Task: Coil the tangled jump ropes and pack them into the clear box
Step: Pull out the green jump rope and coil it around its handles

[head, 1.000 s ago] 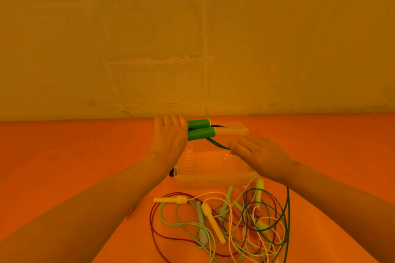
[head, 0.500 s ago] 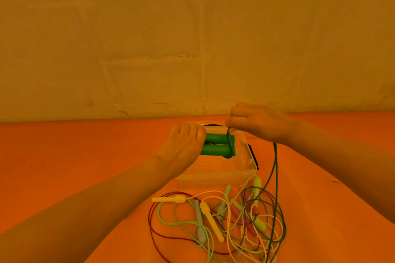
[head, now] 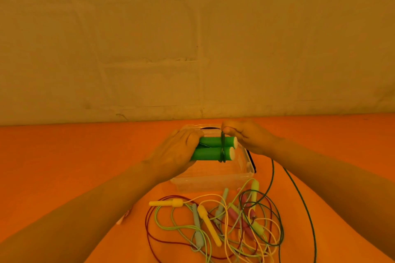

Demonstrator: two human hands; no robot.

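Left hand (head: 171, 156) grips green handles (head: 215, 148) above box (head: 245, 168); right hand (head: 248, 137) pinches green cord (head: 222, 147) looped around them.

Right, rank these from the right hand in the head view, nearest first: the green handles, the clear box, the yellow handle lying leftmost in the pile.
From the right hand:
1. Green handles, just to its left, its fingers pinching cord wrapped round them.
2. Clear box, directly below.
3. Yellow handle, in the pile, nearer the camera and left.
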